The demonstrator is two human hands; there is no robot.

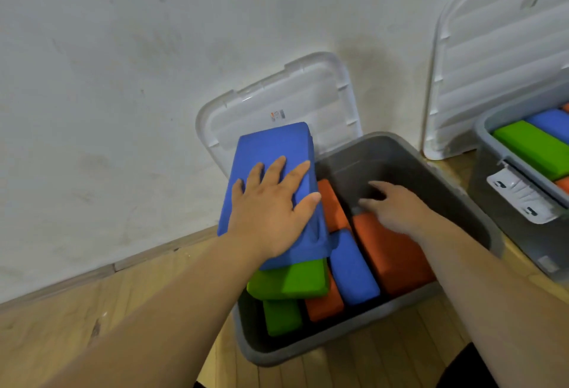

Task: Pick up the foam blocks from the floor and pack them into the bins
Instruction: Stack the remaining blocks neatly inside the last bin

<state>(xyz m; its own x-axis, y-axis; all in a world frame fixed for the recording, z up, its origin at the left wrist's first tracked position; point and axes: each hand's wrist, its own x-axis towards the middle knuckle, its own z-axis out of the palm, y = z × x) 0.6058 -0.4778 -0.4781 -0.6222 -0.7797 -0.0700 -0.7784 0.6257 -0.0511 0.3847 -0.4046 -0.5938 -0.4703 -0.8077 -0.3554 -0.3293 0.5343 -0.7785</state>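
The blue foam block lies tilted over the 10 o'clock side of the grey bin. My left hand presses flat on it, fingers straight. My right hand, fingers loose and holding nothing, touches an orange block inside, at 3 o'clock.

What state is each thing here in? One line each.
Near bin: open, part-filled.
Its lid: upright against wall.
Big blue block: tilted, sticking out.
Left hand: flat on it.
Right hand: touching orange block.
Second bin: open, filled.
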